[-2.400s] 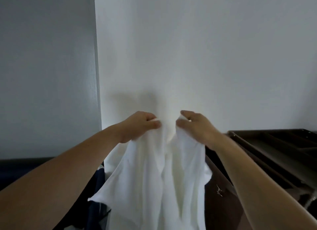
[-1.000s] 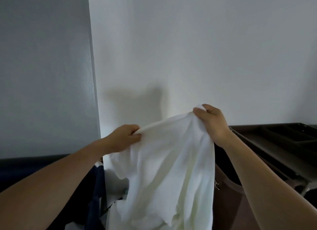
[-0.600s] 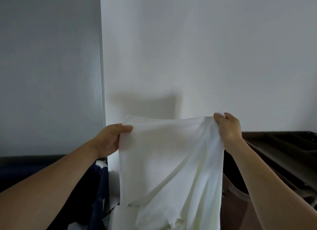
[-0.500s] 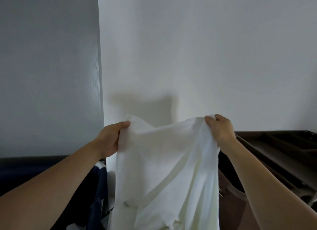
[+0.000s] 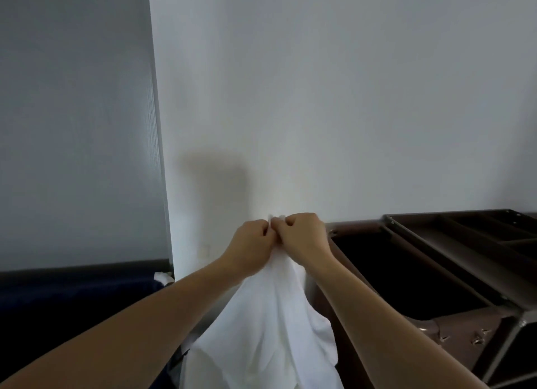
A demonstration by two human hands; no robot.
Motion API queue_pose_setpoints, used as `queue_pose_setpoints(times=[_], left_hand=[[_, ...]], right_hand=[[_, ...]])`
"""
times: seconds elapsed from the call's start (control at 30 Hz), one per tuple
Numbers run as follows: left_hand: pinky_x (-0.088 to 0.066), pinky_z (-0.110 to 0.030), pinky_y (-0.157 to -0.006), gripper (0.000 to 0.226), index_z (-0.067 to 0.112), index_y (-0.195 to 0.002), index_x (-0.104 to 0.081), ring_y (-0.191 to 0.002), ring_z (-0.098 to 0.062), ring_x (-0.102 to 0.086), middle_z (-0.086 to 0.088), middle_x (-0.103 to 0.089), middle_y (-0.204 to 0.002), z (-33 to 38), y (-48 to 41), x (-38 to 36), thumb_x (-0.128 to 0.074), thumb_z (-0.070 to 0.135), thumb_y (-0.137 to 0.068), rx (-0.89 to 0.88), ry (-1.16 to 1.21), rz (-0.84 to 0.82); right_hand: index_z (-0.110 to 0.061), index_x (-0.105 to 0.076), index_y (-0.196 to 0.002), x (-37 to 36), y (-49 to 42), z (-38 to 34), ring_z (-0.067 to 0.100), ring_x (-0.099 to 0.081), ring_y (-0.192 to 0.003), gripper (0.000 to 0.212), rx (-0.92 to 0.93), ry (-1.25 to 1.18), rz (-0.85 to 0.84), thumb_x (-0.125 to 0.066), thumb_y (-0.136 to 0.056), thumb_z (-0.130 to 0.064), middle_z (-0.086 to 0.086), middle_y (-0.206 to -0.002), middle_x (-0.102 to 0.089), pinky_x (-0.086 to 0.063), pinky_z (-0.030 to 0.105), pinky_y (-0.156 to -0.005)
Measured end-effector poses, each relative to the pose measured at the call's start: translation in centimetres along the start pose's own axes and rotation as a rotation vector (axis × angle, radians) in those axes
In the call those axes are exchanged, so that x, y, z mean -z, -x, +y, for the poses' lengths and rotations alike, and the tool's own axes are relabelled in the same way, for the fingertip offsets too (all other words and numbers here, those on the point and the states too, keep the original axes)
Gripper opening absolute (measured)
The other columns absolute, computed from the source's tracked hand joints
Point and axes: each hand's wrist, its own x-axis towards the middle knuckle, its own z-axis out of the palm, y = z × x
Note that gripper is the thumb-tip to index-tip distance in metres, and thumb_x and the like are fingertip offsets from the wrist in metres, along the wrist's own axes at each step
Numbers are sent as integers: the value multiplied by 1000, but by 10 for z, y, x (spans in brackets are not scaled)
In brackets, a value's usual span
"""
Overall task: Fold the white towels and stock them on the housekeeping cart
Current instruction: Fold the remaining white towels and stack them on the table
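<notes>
Head view, from biggest to smallest. A white wall fills most of the frame, with a grey panel beside it on the left. Below the panel runs a low dark piece of furniture, too dim to make out further.

At the right edge stands the brown housekeeping cart. Its top holds a deep black opening on the near left side and a tray of shallow divided compartments toward the far right corner. The contents of both are too dark to read.

The white towel hangs in the air just left of the cart's near left corner, off the cart. It drops from the hands in loose vertical folds and runs out of the bottom of the frame.

Both bare forearms reach up from the lower corners and meet at the centre. The left hand and right hand touch knuckle to knuckle. Each has its fingers curled and pinches the towel's top edge, and a little white cloth pokes up between them.

A small scrap of white cloth shows at the dark furniture's right end, against the wall.
</notes>
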Motion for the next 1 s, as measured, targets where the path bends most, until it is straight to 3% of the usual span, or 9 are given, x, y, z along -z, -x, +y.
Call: queue_pose_setpoints(times=[0.2, 0.33, 0.47, 0.6, 0.7, 0.77, 0.83, 0.93, 1.0], left_hand=[[-43, -27, -66, 47, 9, -82, -58, -76, -20, -58, 0, -64, -80, -10, 7, 9, -31, 39, -106, -77, -154, -57], [-35, -24, -56, 36, 16, -78, -46, -62, -11, -48, 6, -55, -70, -15, 7, 15, -51, 47, -97, -108, -202, -117], [-39, -18, -56, 35, 20, -79, -50, -63, -6, -50, 9, -56, -72, -19, 8, 26, -54, 50, -96, -134, -237, -242], [-51, -35, -76, 28, 10, -89, -65, -80, -19, -61, -5, -67, -88, -21, 10, 34, -60, 36, -97, -134, -100, -314], [-50, -43, -78, 29, 0, -98, -66, -78, -19, -57, -18, -65, -91, -21, 11, 39, -58, 28, -100, -100, 14, -313], [-54, -47, -86, 25, 0, -110, -66, -88, -23, -63, -24, -66, -105, -16, 10, 47, -56, 21, -101, -26, 240, -347], [-55, -42, -87, 26, 1, -118, -64, -97, -26, -67, -21, -67, -112, -7, 6, 56, -53, 17, -101, 21, 451, -372], [-48, -41, -80, 37, -10, -111, -55, -91, -31, -57, -20, -58, -99, 6, -6, 71, -51, 20, -90, 59, 583, -290], [-42, -40, -74, 25, -1, -98, -56, -84, -28, -49, -12, -51, -90, 13, -14, 82, -50, 21, -88, 57, 625, -149]], right_hand=[[0, -74, -91, 4, 7, 2, 34, -74, -72, 34, -19, -256, -252, -41, -93, -9, 18, -82, -74, -57, 54, -86], [-7, -74, -106, 8, 9, 4, 28, -75, -69, 38, 29, -215, -354, -40, -91, -2, 12, -86, -76, -58, 49, -88], [-3, -75, -97, 15, 7, 9, 22, -74, -71, 27, 65, -218, -438, -48, -94, -5, 10, -84, -76, -63, 36, -71], [-22, -79, -80, 21, 3, 12, 11, -72, -69, 17, 203, -53, -478, -65, -91, -22, -3, -74, -76, -56, 27, -62], [-39, -76, -71, 21, -9, 19, 11, -68, -76, 11, 243, -51, -319, -80, -80, -44, -5, -79, -74, -54, 35, -77], [-42, -74, -92, 17, -12, 23, 6, -66, -97, 14, 256, -244, -289, -81, -80, -43, -10, -96, -73, -53, 31, -91], [-37, -73, -104, 13, -11, 23, 8, -66, -106, 20, 192, -487, -425, -77, -85, -41, -9, -109, -73, -52, 31, -96], [-29, -76, -80, 16, -15, 13, 14, -66, -79, 27, 107, -587, -517, -77, -72, -54, -3, -85, -72, -54, 31, -73], [-25, -72, -72, 23, -22, 5, 10, -59, -67, 24, 135, -554, -482, -84, -73, -45, -4, -74, -66, -47, 25, -62]])
